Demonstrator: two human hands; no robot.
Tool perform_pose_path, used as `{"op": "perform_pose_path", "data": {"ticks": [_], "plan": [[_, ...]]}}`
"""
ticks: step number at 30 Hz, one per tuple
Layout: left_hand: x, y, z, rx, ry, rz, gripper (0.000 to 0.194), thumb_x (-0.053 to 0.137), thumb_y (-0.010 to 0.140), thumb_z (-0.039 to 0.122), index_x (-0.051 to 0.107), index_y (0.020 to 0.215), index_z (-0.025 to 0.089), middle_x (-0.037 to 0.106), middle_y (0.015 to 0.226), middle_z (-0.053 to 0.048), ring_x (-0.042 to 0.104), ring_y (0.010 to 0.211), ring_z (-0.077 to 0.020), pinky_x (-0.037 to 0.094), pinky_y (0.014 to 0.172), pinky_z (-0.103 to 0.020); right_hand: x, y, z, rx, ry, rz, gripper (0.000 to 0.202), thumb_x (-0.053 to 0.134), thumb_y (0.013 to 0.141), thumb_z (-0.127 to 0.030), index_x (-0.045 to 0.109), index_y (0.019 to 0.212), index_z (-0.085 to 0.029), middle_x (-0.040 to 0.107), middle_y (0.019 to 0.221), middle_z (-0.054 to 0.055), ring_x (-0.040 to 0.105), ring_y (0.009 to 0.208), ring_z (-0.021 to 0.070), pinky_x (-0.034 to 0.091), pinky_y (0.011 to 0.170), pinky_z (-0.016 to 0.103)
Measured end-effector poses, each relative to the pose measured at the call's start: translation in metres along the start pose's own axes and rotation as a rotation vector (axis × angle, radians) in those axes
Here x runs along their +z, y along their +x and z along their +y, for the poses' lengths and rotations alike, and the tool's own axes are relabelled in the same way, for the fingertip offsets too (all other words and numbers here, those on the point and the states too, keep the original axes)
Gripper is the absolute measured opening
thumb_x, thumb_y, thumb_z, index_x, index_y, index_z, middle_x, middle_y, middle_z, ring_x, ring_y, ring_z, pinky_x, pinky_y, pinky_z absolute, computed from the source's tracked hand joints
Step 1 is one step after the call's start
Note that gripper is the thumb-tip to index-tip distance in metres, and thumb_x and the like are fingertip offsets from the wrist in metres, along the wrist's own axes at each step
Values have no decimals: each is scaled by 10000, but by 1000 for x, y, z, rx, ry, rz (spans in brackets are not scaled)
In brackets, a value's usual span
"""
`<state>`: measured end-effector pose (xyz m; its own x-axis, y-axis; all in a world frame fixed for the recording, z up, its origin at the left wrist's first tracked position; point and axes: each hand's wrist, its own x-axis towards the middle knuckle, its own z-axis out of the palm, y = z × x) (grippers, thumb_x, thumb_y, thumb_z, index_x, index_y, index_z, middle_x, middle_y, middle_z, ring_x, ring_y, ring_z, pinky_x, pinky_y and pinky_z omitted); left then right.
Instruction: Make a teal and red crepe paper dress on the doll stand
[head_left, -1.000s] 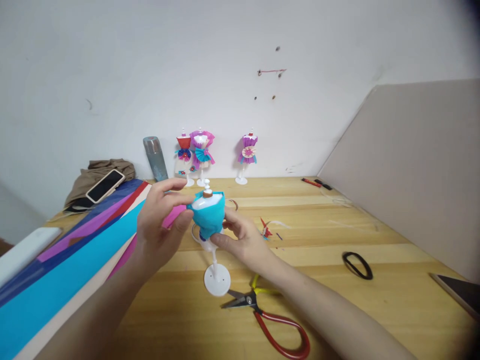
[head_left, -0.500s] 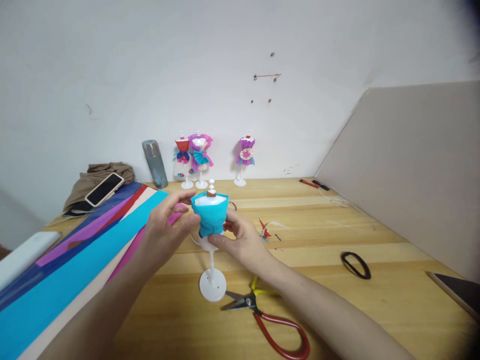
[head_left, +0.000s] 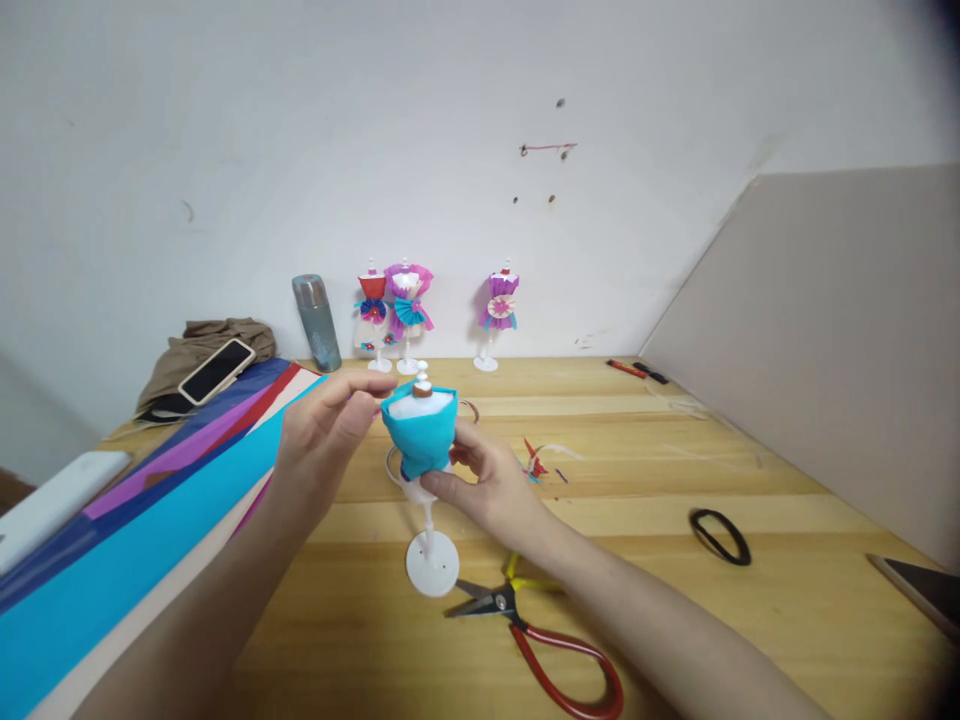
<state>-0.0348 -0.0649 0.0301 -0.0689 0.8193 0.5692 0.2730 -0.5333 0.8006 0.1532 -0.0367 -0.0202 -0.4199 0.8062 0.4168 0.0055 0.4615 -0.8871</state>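
A small white mannequin on a round-based stand (head_left: 433,563) has blue paper (head_left: 421,432) wrapped round its upper body. My right hand (head_left: 491,485) grips its waist from the right, thumb in front, fingers partly hidden behind. On the other side, my left hand (head_left: 326,425) is raised with its fingers apart, fingertips close to the top left edge of the blue paper. Nothing shows in that hand. Scissors (head_left: 502,602) with red and yellow handles lie beside the stand's base, blades parted.
Coloured paper sheets (head_left: 150,550) cover the left side, with a phone (head_left: 217,371) and brown cloth behind. A bottle (head_left: 316,323) and dressed mannequins (head_left: 501,305) stand by the wall. Paper scraps (head_left: 535,462), a black band (head_left: 720,536) and a pen (head_left: 626,369) lie right.
My left thumb has moved up and away from the blue paper. The mannequin tilts slightly more, still in my right hand. The whole view has shifted a little.
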Motion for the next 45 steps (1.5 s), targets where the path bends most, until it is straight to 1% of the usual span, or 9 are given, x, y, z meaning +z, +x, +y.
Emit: {"op": "perform_pose_path", "data": {"ticks": [6, 11, 18, 23, 28, 32, 35, 41, 45], "plan": [[-1, 5, 8, 83, 25, -15, 272, 597, 940, 423, 783, 916, 226, 766, 1062, -59, 669, 1078, -243, 511, 978, -372, -5, 4, 2, -42, 125, -109, 159, 695, 796, -300, 677, 917, -198, 699, 906, 44, 623, 857, 204, 479, 794, 347], [-3, 8, 12, 82, 50, -49, 276, 571, 951, 365, 802, 891, 227, 757, 1082, -69, 659, 1099, -242, 490, 1009, -383, -7, 6, 6, -3, 176, -131, 177, 689, 801, -330, 656, 917, -199, 686, 911, 54, 624, 886, 225, 481, 830, 383], [0, 24, 23, -6, 158, -96, 165, 695, 762, 328, 785, 725, 195, 739, 1076, -86, 678, 1030, -257, 530, 896, -365, -7, 4, 9, 27, 150, -142, 213, 691, 809, -398, 625, 868, -203, 652, 868, 46, 618, 856, 229, 489, 837, 409], [-1, 35, 35, -27, 269, -156, 153, 694, 677, 317, 722, 596, 190, 737, 1115, -80, 679, 1030, -263, 499, 972, -403, -7, 3, 8, 17, 170, -133, 219, 698, 809, -402, 633, 882, -206, 622, 834, 31, 604, 858, 225, 483, 821, 392], [0, 40, 45, -79, 250, -228, 173, 676, 653, 300, 674, 517, 192, 729, 1141, -88, 670, 1095, -287, 470, 1037, -438, -7, 3, 4, 16, 189, -155, 213, 691, 825, -390, 656, 930, -208, 661, 899, 47, 601, 895, 227, 478, 823, 381], [-2, 39, 45, -51, 250, -234, 164, 673, 653, 300, 681, 526, 196, 733, 1137, -88, 662, 1123, -301, 465, 1038, -451, -7, 3, 5, 12, 201, -158, 224, 699, 824, -392, 661, 945, -207, 667, 916, 48, 598, 903, 226, 470, 840, 381], [-5, 38, 45, -43, 244, -222, 163, 678, 666, 308, 690, 543, 201, 751, 1101, -70, 678, 1079, -292, 495, 985, -433, -8, 5, 8, 19, 237, -148, 272, 712, 822, -456, 656, 908, -203, 654, 877, 40, 589, 871, 215, 469, 817, 365], [-4, 36, 46, -99, 190, -131, 150, 703, 684, 331, 753, 671, 190, 761, 1089, -80, 699, 994, -265, 544, 867, -374, -10, 9, 9, 37, 390, -236, 373, 737, 804, -547, 671, 935, -204, 683, 892, 35, 604, 841, 193, 484, 831, 355], [0, 38, 45, -126, 159, -212, 201, 729, 673, 340, 792, 787, 187, 754, 1123, -100, 683, 1070, -290, 551, 882, -381, -10, 11, 11, 18, 435, -248, 366, 739, 815, -524, 676, 989, -209, 685, 895, 40, 612, 826, 180, 497, 841, 353]]}}
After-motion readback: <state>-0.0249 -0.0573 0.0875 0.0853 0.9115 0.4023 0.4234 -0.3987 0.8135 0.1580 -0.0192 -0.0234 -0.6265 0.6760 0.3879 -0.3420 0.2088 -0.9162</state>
